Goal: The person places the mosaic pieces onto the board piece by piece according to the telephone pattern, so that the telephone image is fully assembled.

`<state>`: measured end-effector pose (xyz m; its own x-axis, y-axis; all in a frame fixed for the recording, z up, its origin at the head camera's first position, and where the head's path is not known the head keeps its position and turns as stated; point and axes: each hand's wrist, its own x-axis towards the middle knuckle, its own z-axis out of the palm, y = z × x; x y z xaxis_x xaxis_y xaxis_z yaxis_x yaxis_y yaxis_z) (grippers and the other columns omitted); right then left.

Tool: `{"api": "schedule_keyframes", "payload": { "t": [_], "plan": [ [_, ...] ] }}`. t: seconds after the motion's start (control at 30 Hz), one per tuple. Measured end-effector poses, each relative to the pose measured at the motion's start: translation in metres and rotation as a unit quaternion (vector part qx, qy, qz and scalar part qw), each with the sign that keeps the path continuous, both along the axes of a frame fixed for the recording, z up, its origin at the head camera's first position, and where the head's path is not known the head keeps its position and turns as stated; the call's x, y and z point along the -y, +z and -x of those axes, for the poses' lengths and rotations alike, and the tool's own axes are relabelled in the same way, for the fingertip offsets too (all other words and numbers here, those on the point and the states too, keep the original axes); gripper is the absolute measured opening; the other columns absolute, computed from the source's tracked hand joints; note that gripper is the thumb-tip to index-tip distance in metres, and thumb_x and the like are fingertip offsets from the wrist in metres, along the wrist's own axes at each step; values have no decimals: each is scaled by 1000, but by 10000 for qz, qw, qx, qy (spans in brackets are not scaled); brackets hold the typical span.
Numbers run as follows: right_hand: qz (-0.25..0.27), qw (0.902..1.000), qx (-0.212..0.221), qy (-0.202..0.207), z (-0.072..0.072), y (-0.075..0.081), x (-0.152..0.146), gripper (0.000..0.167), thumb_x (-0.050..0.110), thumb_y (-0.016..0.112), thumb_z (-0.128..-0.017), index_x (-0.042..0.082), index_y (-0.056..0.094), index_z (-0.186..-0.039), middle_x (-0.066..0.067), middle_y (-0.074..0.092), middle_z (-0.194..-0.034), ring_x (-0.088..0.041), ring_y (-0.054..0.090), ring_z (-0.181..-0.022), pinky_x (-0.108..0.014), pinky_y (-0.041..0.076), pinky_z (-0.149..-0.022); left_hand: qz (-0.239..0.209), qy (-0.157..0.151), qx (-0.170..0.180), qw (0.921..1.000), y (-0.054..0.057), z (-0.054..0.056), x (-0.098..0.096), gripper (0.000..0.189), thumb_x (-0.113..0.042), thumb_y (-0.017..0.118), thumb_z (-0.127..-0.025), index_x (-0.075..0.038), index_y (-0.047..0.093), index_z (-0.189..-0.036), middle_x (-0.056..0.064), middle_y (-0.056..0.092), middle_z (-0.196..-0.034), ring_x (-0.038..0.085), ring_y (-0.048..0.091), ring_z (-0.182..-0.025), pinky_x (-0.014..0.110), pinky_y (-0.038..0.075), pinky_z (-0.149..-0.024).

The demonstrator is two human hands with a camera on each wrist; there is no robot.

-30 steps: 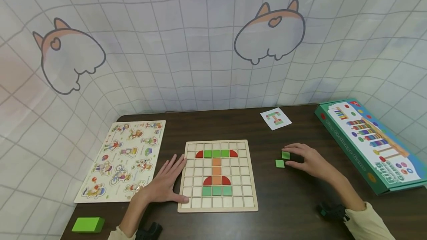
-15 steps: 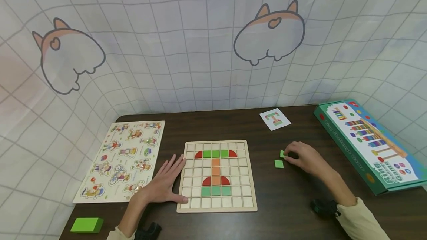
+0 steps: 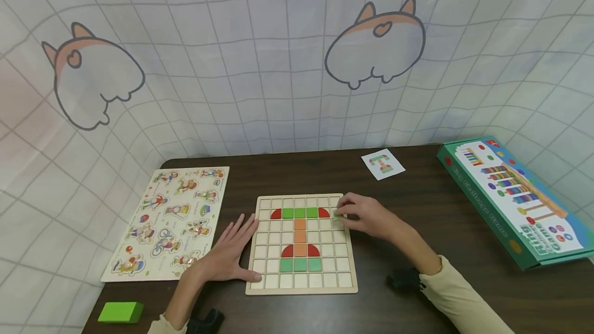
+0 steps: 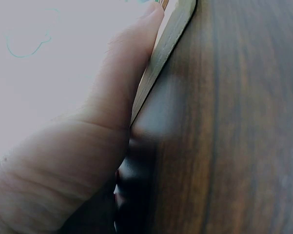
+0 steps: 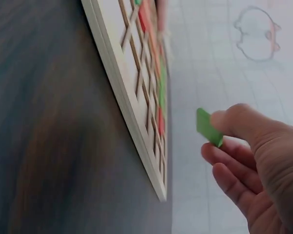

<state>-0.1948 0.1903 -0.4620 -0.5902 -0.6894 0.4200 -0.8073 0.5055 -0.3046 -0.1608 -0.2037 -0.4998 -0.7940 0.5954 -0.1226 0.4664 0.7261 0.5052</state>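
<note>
In the head view my left hand [image 3: 226, 255] lies with fingers spread along the left side of a wooden grid board [image 3: 301, 291], its thumb over the lower left cells. Red, green and orange tiles [image 3: 300, 237] fill some cells in a T-like figure. My right hand [image 3: 368, 215] is over the board's upper right edge. Between thumb and fingers it pinches a green square tile [image 5: 208, 127], tilted in the right wrist view, close to the red tile ending the top row. The table spot where a second green square lay is covered by my right hand.
A picture card [image 3: 383, 164] with a similar figure lies behind the board. To the right stands a green game box [image 3: 515, 205]. A cartoon puzzle board [image 3: 168, 223] and a bright green block [image 3: 120, 312] are on the left.
My right hand picked up one green square from the table and carried it left to the board's upper right. The left hand stayed put.
</note>
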Motion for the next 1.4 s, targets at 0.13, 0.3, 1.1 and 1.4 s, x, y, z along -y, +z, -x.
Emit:
{"api": "schedule_keyframes", "payload": {
  "t": [0.13, 0.3, 1.1, 1.4],
  "plan": [
    [-476, 9984, 291, -31, -2, 0, 18, 17, 15, 75, -85, 10, 75, -100, -4, 66, -104, -13, 62, -88, -26, 55, -75, -21, -23, -52, 10000, 1, 0, 0, 121, -66, 73, -71, -11, 9, -158, 12, 5, -165, 39, 1, -152, 62, 9, -117],
    [-783, 9968, 129, -30, -3, -6, 30, 14, 18, 74, -85, 12, 76, -97, -1, 67, -101, -14, 62, -91, -27, 55, -77, -1, 4, -26, 10000, 1, 0, 0, 122, -67, 73, -71, -11, 9, -158, 12, 5, -165, 39, 1, -152, 62, 9, -118],
    [-1111, 9933, -275, -185, -3, -12, 41, 6, 16, 74, -86, 15, 76, -91, -5, 64, -102, -18, 56, -93, -30, 51, -80, -68, 8, -89, 9999, 2, -1, 3, 121, -66, 74, -71, -9, 10, -157, 13, 7, -165, 40, 2, -152, 62, 9, -118],
    [-544, 9958, 233, -695, -18, 4, -2, 36, 24, 79, -81, 12, 72, -114, -3, 60, -111, -16, 52, -99, -30, 51, -76, -150, -39, -36, 9999, 0, -2, 1, 120, -64, 74, -72, -9, 10, -157, 13, 6, -165, 40, 1, -152, 62, 8, -117]
  ]
}}
